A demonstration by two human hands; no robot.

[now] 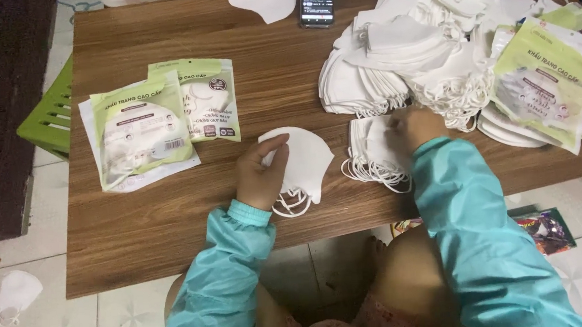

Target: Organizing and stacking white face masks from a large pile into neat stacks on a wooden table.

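So, left hand (259, 175) pinches a small stack of white masks (301, 163) at the table's (173, 224) front-centre edge, right hand (415, 127) rests fingers-down on a second short stack (371, 153) just beside it, grip unclear. Looks early on: only approx three filled pouches (160, 117), flat, green-and-white w/ clear windows, lie at left. A big loose mask pile (412, 48) and more green pouches (548, 80) wait at right, so most seems left.

A phone (316, 4) lies near green mask packets (142, 129) on the table (140, 233)
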